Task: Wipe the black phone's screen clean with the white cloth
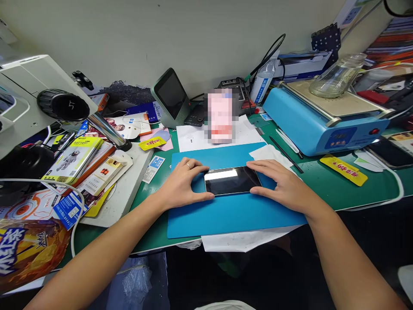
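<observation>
Way out left of the fingers there's a bottle of amber drink (pixel 35 258) lying near the table edge, and above it a bulky pale stand with a fat black knob (pixel 63 104). Next in is a messy heap of packaging with a yellow-and-white battery box (pixel 74 160) on it, and a white cable (pixel 81 215) loops over that lot. A small yellow packet (pixel 151 143) sits up and left of the left fingers (pixel 200 196), which are parted in a C, thumb on the near edge of the phone (pixel 234 181) and index at the far corner, so they've got its left end pinched. The phone lies sideways between the two sets of fingers, dark glass up, over a blue mat (pixel 200 219) on the green table (pixel 309 189). Past it, further from the fingers, a small display (pixel 171 97) and a pixelated pink thing (pixel 221 116) stand toward the wall. The right fingers (pixel 266 192) do the same C on the right end, thumb near side, index far side. A crumpled white sheet (pixel 272 153) is just beyond them, pretty snug, then a thin black stick (pixel 285 154). Further right of those fingers: a blue machine (pixel 297 122) with a glass jar (pixel 337 79) on top.
</observation>
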Demonstrator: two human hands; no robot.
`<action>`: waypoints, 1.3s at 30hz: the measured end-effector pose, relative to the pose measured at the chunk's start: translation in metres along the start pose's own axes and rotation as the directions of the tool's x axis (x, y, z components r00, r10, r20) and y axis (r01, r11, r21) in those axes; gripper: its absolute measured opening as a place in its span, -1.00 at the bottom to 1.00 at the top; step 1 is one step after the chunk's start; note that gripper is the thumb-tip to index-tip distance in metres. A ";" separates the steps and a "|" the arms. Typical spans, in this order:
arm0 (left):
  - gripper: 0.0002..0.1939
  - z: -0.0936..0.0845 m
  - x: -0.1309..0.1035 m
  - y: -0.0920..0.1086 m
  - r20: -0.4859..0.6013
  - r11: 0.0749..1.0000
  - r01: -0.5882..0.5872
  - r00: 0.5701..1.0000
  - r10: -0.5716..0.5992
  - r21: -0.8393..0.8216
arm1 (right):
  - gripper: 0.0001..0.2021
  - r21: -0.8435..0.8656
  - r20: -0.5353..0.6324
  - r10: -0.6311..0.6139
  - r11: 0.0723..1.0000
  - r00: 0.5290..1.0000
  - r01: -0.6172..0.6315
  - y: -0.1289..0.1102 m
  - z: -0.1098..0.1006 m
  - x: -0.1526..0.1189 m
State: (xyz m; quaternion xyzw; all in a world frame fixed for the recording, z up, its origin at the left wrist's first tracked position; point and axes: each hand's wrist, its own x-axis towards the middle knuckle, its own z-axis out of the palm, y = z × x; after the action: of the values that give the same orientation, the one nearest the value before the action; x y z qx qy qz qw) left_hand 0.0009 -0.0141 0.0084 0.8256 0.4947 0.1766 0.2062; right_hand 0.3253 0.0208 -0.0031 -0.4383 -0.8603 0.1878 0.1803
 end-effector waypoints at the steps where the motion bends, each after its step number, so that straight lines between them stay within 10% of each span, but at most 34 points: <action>1: -0.24 0.000 0.000 -0.001 -0.003 1.000 -0.002 1.000 0.002 0.011 | -0.34 -0.004 -0.004 -0.002 1.000 1.000 0.002 0.000 0.000 0.000; 14: -0.28 0.000 0.001 -0.005 0.003 1.000 -0.017 1.000 0.017 0.024 | -0.43 0.011 -0.056 -0.032 0.999 0.998 0.032 -0.001 0.001 -0.001; 21: -0.28 0.000 0.001 -0.004 0.010 1.000 -0.009 1.000 0.009 0.023 | -0.74 -0.089 -0.448 -0.049 0.996 0.893 0.010 -0.002 0.004 -0.003; 28: -0.29 0.000 0.001 -0.004 0.010 1.000 -0.001 1.000 0.001 0.006 | -0.60 -0.122 -0.267 0.139 0.977 0.954 -0.176 0.010 0.007 0.000; 39: -0.30 0.000 0.003 -0.007 0.011 0.999 -0.038 0.999 0.038 -0.029 | -0.55 -0.116 -0.311 0.119 0.980 0.943 -0.162 0.004 0.008 -0.002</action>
State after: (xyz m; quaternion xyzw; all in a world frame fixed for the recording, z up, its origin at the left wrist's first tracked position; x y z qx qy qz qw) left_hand -0.0031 -0.0088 0.0050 0.8329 0.4750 0.1827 0.2176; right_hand 0.3250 0.0203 -0.0121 -0.5339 -0.7999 0.0699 0.2649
